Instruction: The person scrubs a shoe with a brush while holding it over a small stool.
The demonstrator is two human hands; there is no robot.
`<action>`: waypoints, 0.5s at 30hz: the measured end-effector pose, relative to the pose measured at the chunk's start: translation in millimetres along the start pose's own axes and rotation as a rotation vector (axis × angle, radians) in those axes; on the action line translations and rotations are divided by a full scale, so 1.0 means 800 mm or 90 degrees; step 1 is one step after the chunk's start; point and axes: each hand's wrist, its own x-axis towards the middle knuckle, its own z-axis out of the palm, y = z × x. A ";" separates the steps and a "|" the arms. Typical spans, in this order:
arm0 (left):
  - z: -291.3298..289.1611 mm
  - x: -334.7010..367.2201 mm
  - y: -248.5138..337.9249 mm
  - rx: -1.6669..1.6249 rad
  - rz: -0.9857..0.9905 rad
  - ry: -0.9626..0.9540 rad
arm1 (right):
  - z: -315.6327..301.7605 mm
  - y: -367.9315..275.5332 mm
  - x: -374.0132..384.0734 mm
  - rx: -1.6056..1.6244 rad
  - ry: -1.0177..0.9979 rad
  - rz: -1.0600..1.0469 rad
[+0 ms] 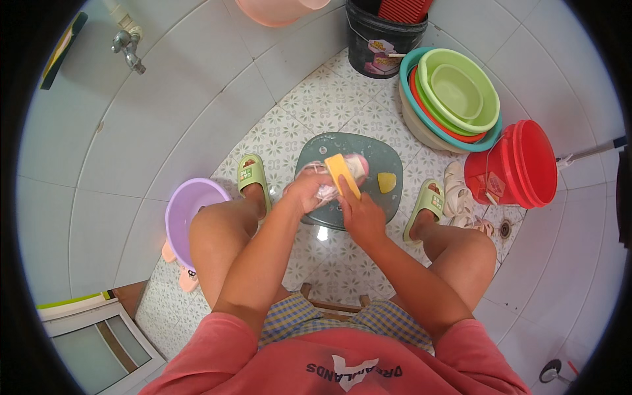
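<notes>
A white and pink shoe lies over a dark green, wet stool top between my feet. My left hand is closed around one end of the shoe and steadies it. In my right hand is a yellow scrubbing brush, its back turned up and its underside against the shoe. The bristles are hidden from here. On the right of the stool top, apart from both hands, rests a yellow wedge-shaped piece that looks like soap.
A purple basin stands by my left leg. To the right are stacked basins, a red bucket and white sandals. A black bucket is at the back; a tap juts from the left wall.
</notes>
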 end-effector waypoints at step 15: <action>0.016 -0.011 -0.004 0.059 -0.018 0.016 | 0.000 0.021 0.020 0.098 0.004 0.037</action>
